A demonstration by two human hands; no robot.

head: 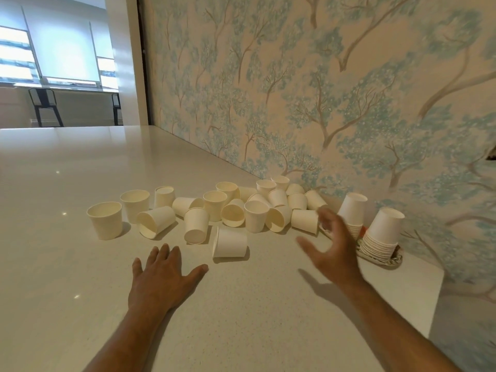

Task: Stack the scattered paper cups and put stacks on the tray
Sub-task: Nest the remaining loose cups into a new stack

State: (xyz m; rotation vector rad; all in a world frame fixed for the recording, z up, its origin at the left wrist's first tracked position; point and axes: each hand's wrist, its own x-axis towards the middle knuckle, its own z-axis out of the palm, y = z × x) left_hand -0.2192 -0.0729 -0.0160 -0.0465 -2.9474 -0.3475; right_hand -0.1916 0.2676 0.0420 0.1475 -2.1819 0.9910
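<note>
A wall (335, 89) with painted blue trees runs along the desk's (80, 183) right edge. Far past the desk's back edge stand two black chairs (44, 106) under bright windows (61, 49).

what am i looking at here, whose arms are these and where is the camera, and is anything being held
There is no machine here. The two bare arms belong to a person, and the single picture comes from a wide-angle camera worn on that person's head, looking forward and down.

The left hand lies flat, fingers spread, on the pale speckled countertop. The right hand is raised above the counter with its fingers loosely spread; it is blurred, and it holds nothing.

On the counter lie many scattered white paper cups, some upright, some upside down, some on their sides. The nearest one, a white paper cup lying on its side, sits just beyond the left hand.

To the right, by the tree-patterned wallpaper, two upside-down stacks of white paper cups stand on a small patterned tray.
</note>
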